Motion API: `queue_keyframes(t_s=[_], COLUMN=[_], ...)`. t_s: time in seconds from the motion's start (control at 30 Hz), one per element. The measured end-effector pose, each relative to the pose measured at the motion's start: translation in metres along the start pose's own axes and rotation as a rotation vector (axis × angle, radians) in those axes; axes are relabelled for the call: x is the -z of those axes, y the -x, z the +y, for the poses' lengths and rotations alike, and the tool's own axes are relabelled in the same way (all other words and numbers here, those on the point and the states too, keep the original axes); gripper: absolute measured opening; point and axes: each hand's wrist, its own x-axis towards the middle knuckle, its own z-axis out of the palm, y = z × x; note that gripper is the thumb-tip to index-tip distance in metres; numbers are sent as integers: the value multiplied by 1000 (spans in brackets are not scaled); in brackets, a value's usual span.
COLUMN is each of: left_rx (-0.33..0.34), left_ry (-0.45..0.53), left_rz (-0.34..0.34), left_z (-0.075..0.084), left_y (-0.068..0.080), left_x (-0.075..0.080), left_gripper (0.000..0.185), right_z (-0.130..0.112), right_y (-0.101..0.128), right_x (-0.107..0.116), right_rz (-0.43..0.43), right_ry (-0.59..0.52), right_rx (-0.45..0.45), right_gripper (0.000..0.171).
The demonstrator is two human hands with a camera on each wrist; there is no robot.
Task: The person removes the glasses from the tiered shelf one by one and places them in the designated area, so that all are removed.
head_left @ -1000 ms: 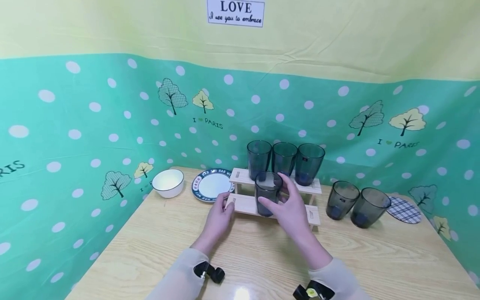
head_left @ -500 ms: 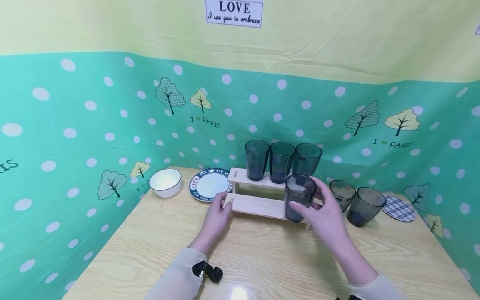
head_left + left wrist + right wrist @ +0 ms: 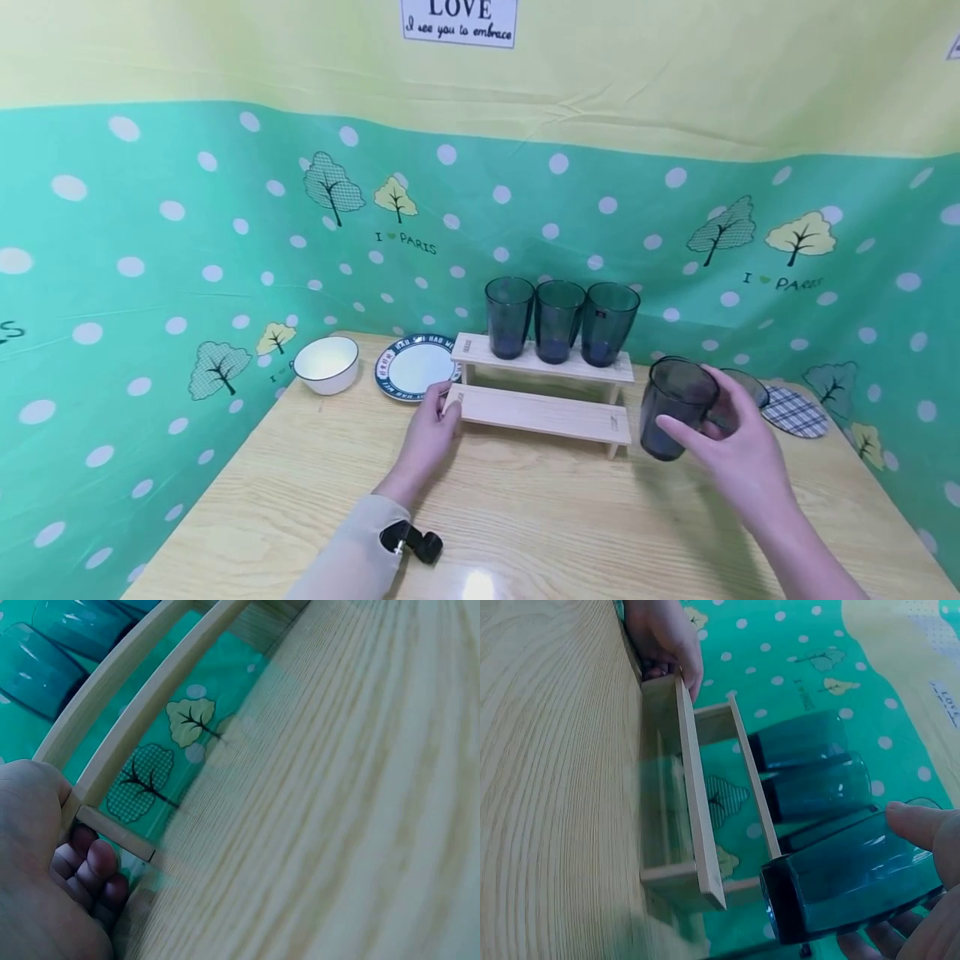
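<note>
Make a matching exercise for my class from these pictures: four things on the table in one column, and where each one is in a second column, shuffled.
Things:
1. white bowl
2. plaid coaster
3. three dark cups
4. single dark cup

Places:
A. held in the right hand
B. in a row on the upper step of the wooden rack
C. far left, beside the plate
D. far right, by the wall

Pairs: 1-C, 2-D, 3-B, 4-A
</note>
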Motion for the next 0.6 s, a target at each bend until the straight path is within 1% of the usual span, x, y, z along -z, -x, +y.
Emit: queue_keyframes(t_s=[0.13,0.27,0.37,0.53,0.6], left_rx=[1,-6,-9,-9,-7], left_ry=[0,-4,10,16,12], left_rz=[3,7,5,4,6], left_z=[0,0,0,2,3], left_y=[-1,-1,0,0,0], left_x=[0,1,1,1,1], left_gripper=[51,50,51,51,51], right_z=[10,20,28,42,46], right_y=[1,4,6,7,8], right_x=[18,35,48,64,70], right_rz=[7,24,53,113,136], right_ry=[-4,28,56,54,52], right_rx=[-29,-49,-60,-86,-100], right_gripper=[111,110,106,101,103])
